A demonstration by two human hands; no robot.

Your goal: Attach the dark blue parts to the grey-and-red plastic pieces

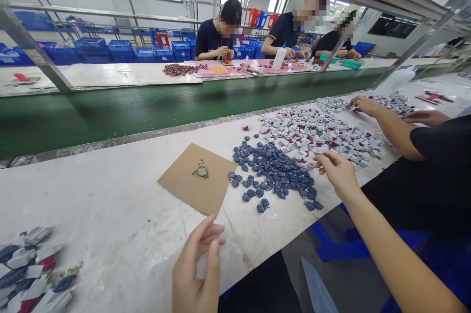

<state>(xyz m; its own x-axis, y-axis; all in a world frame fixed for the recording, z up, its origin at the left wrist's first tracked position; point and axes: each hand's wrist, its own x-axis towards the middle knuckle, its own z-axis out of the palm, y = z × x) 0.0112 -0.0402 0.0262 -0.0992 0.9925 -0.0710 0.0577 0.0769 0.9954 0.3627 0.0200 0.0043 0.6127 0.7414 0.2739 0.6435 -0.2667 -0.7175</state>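
Observation:
My left hand point(198, 264) is raised over the near edge of the table with nothing in it, its fingers loosely curved and apart from the thumb. Just beyond it lies a square of brown cardboard point(184, 180), bearing a small round metal piece with a scalloped rim point(202, 170) and dark stains around it. My right hand point(339, 173) reaches to the near side of a pile of small grey-white and dark red pieces point(294, 129). Its fingertips close on a small grey-white piece point(311, 165). Beside that hand spreads a heap of small dark blue moulded pieces point(279, 168).
At lower left is a mixed heap of white, blue and red pieces point(33, 271). A co-worker's hand point(364, 105) reaches into the pale pile from the right. A green conveyor belt point(147, 112) runs behind the table; other people sit across it. A blue stool point(342, 249) stands below.

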